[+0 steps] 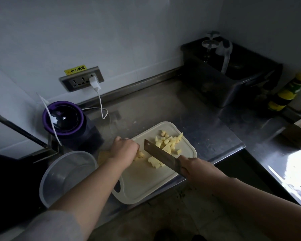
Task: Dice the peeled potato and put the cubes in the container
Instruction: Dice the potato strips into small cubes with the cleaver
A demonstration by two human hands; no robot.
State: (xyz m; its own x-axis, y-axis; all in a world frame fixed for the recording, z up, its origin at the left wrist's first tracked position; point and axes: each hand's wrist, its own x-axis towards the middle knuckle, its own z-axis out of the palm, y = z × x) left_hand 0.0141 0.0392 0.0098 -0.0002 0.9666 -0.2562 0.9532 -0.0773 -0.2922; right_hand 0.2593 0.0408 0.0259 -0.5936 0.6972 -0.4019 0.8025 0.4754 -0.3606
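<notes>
Many potato cubes [165, 141] lie at the far end of the cutting board [146, 186], my left hand [124, 148] curled on a potato piece [140, 154] at its left edge, my right hand [192, 166] gripping the knife [161, 156] just beside, so I judge a slip could nick knuckles or scatter cubes.
</notes>
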